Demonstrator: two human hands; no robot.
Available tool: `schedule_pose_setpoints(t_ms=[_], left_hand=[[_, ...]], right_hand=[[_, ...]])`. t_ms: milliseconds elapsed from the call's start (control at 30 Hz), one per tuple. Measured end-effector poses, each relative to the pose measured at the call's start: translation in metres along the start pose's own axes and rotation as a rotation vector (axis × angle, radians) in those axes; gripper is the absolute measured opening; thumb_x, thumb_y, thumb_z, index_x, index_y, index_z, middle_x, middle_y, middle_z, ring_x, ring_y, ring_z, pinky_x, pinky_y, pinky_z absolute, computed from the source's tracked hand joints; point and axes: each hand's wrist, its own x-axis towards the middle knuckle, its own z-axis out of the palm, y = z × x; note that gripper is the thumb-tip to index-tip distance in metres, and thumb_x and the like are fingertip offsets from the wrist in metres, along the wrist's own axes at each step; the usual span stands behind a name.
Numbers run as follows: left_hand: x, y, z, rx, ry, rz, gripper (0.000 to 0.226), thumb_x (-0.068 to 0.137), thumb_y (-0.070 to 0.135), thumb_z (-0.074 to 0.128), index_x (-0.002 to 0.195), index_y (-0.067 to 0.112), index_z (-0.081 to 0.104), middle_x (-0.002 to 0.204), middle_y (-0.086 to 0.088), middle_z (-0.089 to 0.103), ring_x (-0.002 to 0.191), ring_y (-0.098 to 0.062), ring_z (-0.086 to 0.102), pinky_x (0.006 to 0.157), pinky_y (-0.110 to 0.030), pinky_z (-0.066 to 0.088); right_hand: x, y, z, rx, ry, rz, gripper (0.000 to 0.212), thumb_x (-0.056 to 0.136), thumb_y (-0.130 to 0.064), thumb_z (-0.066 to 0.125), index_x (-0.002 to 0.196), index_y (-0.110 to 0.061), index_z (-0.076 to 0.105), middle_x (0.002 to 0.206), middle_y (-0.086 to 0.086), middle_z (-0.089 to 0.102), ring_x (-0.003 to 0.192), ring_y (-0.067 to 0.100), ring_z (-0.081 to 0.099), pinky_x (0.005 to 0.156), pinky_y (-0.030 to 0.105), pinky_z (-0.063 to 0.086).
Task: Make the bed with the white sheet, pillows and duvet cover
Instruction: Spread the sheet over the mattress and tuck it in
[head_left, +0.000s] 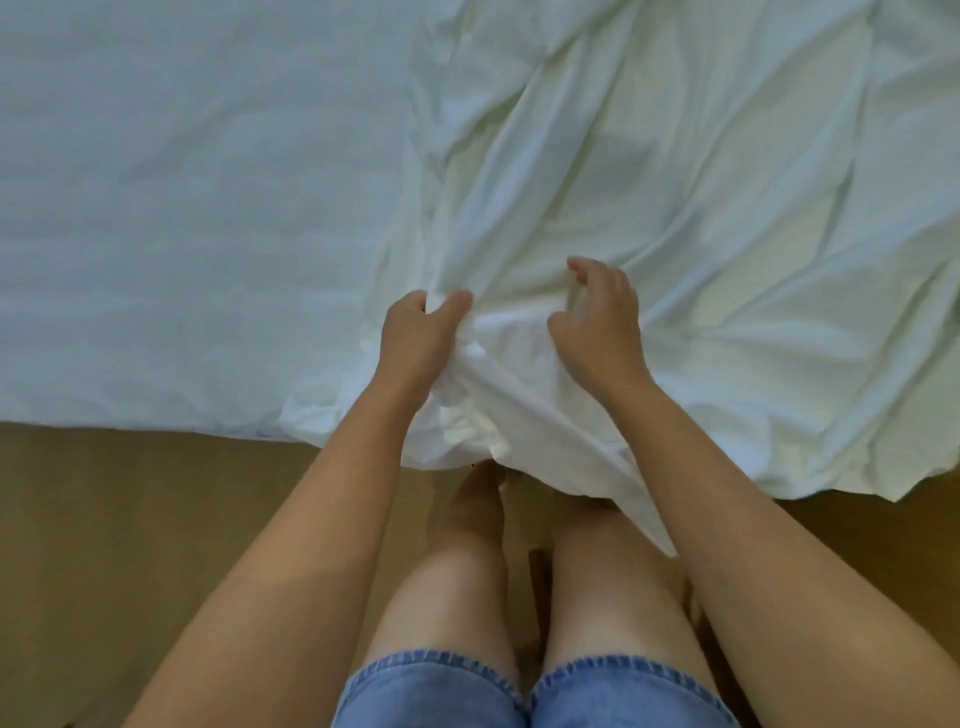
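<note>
Knees stand nearest, at the bed's near edge. My left hand (423, 332) grips the bunched white sheet (675, 208), which spreads far-right; my right hand (597, 317) hovers released just beside that bunch.

The bed (182, 208) fills the upper view, its left part smooth under a flat white cover. A crumpled white sheet (675, 182) lies on its right part, spilling over the near edge toward the brown floor (130, 493).
</note>
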Motion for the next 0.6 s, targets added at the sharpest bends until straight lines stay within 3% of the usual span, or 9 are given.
schedule_pose_setpoints(t_ms=[67, 100, 133, 200, 267, 300, 367, 467, 600], left_hand=[[0.004, -0.006, 0.001, -0.012, 0.0, 0.016, 0.036, 0.082, 0.04, 0.067, 0.071, 0.015, 0.043, 0.067, -0.001, 0.044, 0.061, -0.016, 0.044, 0.053, -0.023, 0.036], [0.005, -0.009, 0.002, 0.006, 0.014, 0.011, 0.041, 0.082, 0.047, 0.065, 0.07, 0.016, 0.041, 0.066, 0.003, 0.043, 0.059, -0.013, 0.042, 0.053, -0.019, 0.035], [0.005, -0.013, 0.004, 0.024, 0.026, -0.009, 0.042, 0.082, 0.056, 0.061, 0.074, 0.017, 0.045, 0.071, 0.003, 0.048, 0.063, -0.013, 0.047, 0.055, -0.019, 0.038], [0.007, -0.022, 0.009, 0.129, 0.051, -0.078, 0.062, 0.078, 0.068, 0.055, 0.108, 0.013, 0.054, 0.107, -0.007, 0.056, 0.096, -0.024, 0.057, 0.08, -0.032, 0.049], [0.008, -0.029, 0.018, 0.278, 0.07, -0.174, 0.09, 0.071, 0.071, 0.06, 0.135, 0.012, 0.037, 0.134, -0.01, 0.041, 0.121, -0.031, 0.044, 0.1, -0.041, 0.04], [0.008, -0.032, 0.021, 0.288, 0.06, -0.212, 0.094, 0.069, 0.068, 0.064, 0.138, 0.013, 0.03, 0.136, -0.009, 0.039, 0.122, -0.03, 0.043, 0.1, -0.042, 0.04], [0.009, -0.033, 0.028, 0.146, 0.02, -0.217, 0.082, 0.069, 0.057, 0.072, 0.127, 0.014, 0.032, 0.126, -0.005, 0.048, 0.108, -0.023, 0.054, 0.088, -0.037, 0.049], [0.009, -0.032, 0.03, 0.039, 0.014, -0.105, 0.07, 0.066, 0.053, 0.076, 0.111, 0.02, 0.034, 0.106, 0.006, 0.056, 0.088, -0.009, 0.058, 0.069, -0.025, 0.049], [0.004, -0.024, 0.019, 0.051, 0.041, 0.002, 0.077, 0.055, 0.066, 0.076, 0.109, 0.021, 0.044, 0.095, 0.014, 0.057, 0.084, -0.004, 0.059, 0.065, -0.021, 0.047]], right_hand=[[0.01, 0.013, 0.008, -0.267, -0.175, 0.04, 0.071, 0.084, -0.027, 0.063, 0.145, -0.018, 0.028, 0.147, 0.007, 0.03, 0.134, 0.028, 0.028, 0.108, 0.039, 0.027], [0.012, 0.019, 0.015, -0.252, -0.169, 0.105, 0.075, 0.083, -0.034, 0.066, 0.144, -0.016, 0.027, 0.145, 0.009, 0.03, 0.133, 0.03, 0.03, 0.106, 0.039, 0.03], [0.013, 0.022, 0.021, -0.125, -0.059, 0.207, 0.075, 0.08, -0.039, 0.07, 0.138, -0.012, 0.032, 0.139, 0.01, 0.035, 0.127, 0.03, 0.037, 0.102, 0.036, 0.034], [0.011, 0.024, 0.033, 0.238, 0.289, 0.465, 0.069, 0.075, -0.042, 0.076, 0.123, -0.006, 0.04, 0.123, 0.008, 0.041, 0.115, 0.028, 0.047, 0.09, 0.028, 0.039], [0.01, 0.024, 0.043, 0.371, 0.35, 0.644, 0.065, 0.076, -0.04, 0.075, 0.118, -0.003, 0.044, 0.123, 0.011, 0.047, 0.109, 0.026, 0.051, 0.092, 0.028, 0.041], [0.011, 0.024, 0.047, 0.384, 0.294, 0.671, 0.055, 0.08, -0.038, 0.072, 0.115, -0.001, 0.049, 0.121, 0.013, 0.053, 0.108, 0.028, 0.053, 0.095, 0.032, 0.044], [0.011, 0.018, 0.05, 0.421, 0.254, 0.626, 0.023, 0.092, -0.027, 0.058, 0.092, -0.004, 0.054, 0.1, 0.014, 0.061, 0.097, 0.029, 0.057, 0.092, 0.038, 0.047], [0.008, 0.006, 0.035, 0.582, 0.378, 0.54, 0.018, 0.097, -0.018, 0.046, 0.08, -0.013, 0.047, 0.075, -0.001, 0.051, 0.073, 0.017, 0.05, 0.07, 0.026, 0.043], [-0.025, 0.025, -0.028, 1.23, 0.562, 0.694, 0.012, 0.096, -0.011, 0.05, 0.089, -0.008, 0.058, 0.075, 0.002, 0.063, 0.066, 0.016, 0.064, 0.059, 0.025, 0.054]])
